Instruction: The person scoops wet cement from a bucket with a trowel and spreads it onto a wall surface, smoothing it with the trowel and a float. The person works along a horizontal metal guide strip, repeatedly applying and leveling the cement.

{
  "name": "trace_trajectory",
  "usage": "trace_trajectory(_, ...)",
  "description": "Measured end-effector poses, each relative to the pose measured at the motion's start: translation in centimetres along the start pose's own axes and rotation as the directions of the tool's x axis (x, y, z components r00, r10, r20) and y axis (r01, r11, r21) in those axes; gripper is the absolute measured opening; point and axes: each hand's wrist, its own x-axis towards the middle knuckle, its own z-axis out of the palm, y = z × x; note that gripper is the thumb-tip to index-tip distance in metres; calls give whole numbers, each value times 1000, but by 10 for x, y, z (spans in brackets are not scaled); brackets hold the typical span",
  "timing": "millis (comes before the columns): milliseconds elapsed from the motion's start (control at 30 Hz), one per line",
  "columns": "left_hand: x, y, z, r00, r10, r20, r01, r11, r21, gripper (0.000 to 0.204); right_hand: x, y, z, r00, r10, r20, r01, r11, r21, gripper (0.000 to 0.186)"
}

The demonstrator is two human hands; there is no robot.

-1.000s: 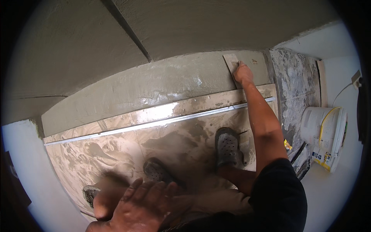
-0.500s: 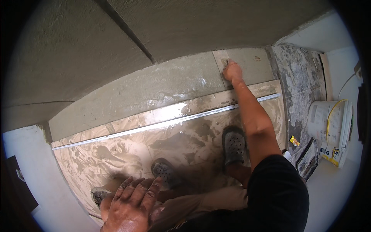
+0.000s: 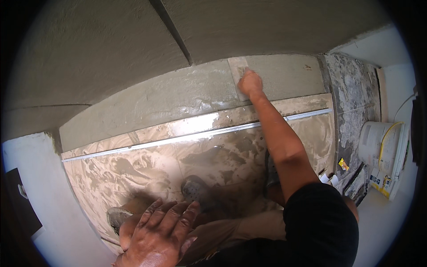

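Observation:
My right hand (image 3: 250, 84) is closed round the grip of a flat rectangular plastering float (image 3: 237, 66). The float's pale blade lies against a band of wet grey mortar (image 3: 155, 99), which runs along the foot of the wall. Most of the grip is hidden by my fingers. Low in the view, my left hand (image 3: 156, 231) is draped over my bent knee, its fingers stretched out and holding nothing. Nearer to me than the mortar, a long silver metal strip (image 3: 178, 144) with a toothed edge lies across the mortar-smeared tiled floor (image 3: 133, 171).
A grey plastered wall (image 3: 249, 26) with a dark vertical groove (image 3: 171, 31) rises beyond the mortar. Grey clogs (image 3: 194, 190) are on the tiles below me. At right, a white bucket (image 3: 376, 142) and a yellow wrapper (image 3: 343, 164) are by a rough dark floor strip (image 3: 353, 89).
My right hand has slid the float leftward along the mortar. The left hand stays draped over the knee. The whole view has shifted slightly.

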Motion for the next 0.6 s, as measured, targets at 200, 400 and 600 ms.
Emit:
trace_trajectory(200,-2,-3,2,1000,-3,7,3,1000,-5,55,-10,-28,9,998,-56,16,56,998,14,31)
trace_trajectory(400,-2,-4,1,1000,-21,2,21,1000,-12,56,-25,-64,29,992,-127,22,126,991,33,27)
trace_trajectory(600,1,-3,-1,999,-27,17,27,999,-31,55,-37,-102,45,987,-149,66,147,989,24,27)
